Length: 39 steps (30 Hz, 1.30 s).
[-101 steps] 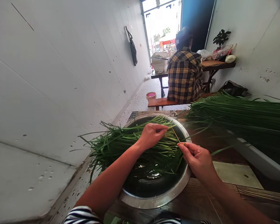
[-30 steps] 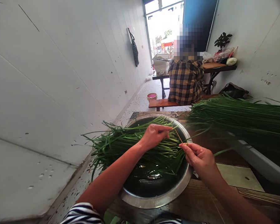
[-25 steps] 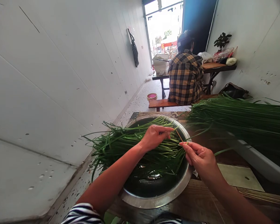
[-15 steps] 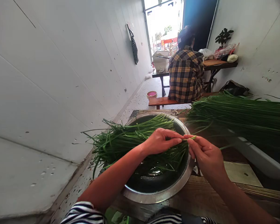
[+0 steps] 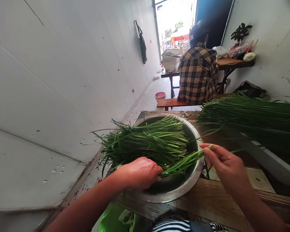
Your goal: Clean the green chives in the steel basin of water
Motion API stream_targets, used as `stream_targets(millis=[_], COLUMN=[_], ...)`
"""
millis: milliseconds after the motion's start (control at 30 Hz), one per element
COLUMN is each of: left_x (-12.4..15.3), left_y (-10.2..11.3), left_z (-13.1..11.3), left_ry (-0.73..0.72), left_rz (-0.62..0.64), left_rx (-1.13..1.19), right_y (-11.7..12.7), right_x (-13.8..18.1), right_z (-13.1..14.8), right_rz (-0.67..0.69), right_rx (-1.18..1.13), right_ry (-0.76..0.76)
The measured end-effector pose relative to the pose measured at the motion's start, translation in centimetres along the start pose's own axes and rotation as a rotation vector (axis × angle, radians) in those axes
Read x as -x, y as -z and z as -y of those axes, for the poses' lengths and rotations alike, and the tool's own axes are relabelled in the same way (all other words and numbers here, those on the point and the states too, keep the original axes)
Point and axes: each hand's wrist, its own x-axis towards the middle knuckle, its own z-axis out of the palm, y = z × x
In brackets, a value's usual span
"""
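A steel bowl (image 5: 157, 197) holds a thick heap of garlic chives (image 5: 145, 137), their pale cut ends pointing right and the leaves hanging over the left rim. At the bowl's right rim, my right hand (image 5: 227, 162) pinches the pale ends of a small bunch of chives (image 5: 186, 162). This bunch slants down and left across the bowl. Its leafy end meets my left hand (image 5: 141, 172), which is closed over the near left part of the bowl, slightly blurred. The fingertips of the left hand are hidden beneath it.
More chives (image 5: 253, 109) lie piled over a pale tray (image 5: 268, 161) on the right. Below the wooden table (image 5: 203, 196) stands a green bin (image 5: 113, 217) with scraps. A person in a plaid shirt (image 5: 197, 75) sits on a bench (image 5: 168, 103) ahead. A wall runs along the left.
My hands have moved apart. The left went down and left from the stem ends to the leafy end; the right shifted slightly right, still pinching. The small bunch now shows between them.
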Motion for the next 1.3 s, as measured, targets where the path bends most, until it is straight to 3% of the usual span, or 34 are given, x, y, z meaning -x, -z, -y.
stream_targets(millis=[100,233,300,467,633,800,900,1000,1133,1300], left_x=[0.8,1.0,-0.4,-6.9,-11.1,-11.2,-10.2,-9.5,-9.6,-9.8], left_y=[-1.0,0.6,1.6,2.7,2.3,2.3,3.0,3.4,3.5,3.3], left_z=[1.4,2.1,2.2,2.7,2.7,1.4,1.0,1.2,1.8,2.0], left_ry=[0.072,-0.088,-0.127,-0.008,0.048,0.067,0.095,0.119,0.075,0.102], left_rz=[-0.022,-0.194,-0.292,-0.493,-0.463,-0.397,-0.521,-0.660,-0.673,-0.714], left_rx=[-0.003,0.083,0.064,-0.130,-0.207,-0.202,-0.013,0.406,0.899,1.115], right_y=[-1.2,-1.4,-1.4,-1.5,-1.5,-1.6,-1.9,-2.3,-2.7,-2.7], right_x=[0.0,-0.1,-0.2,-0.3,-0.6,-1.0,-1.2,-1.4,-1.6,-1.7], right_z=[-1.4,-2.5,-2.6,-3.0,-2.7,-2.2,-1.8,-1.4,-1.1,-1.5], right_rz=[0.047,0.077,0.076,0.070,0.068,0.063,0.036,0.037,0.092,0.109], right_rx=[0.172,0.357,0.396,0.410,0.375,0.331,0.234,0.135,0.107,0.121], right_ry=[0.114,0.267,0.299,0.300,0.305,0.274,0.232,0.182,0.144,0.109])
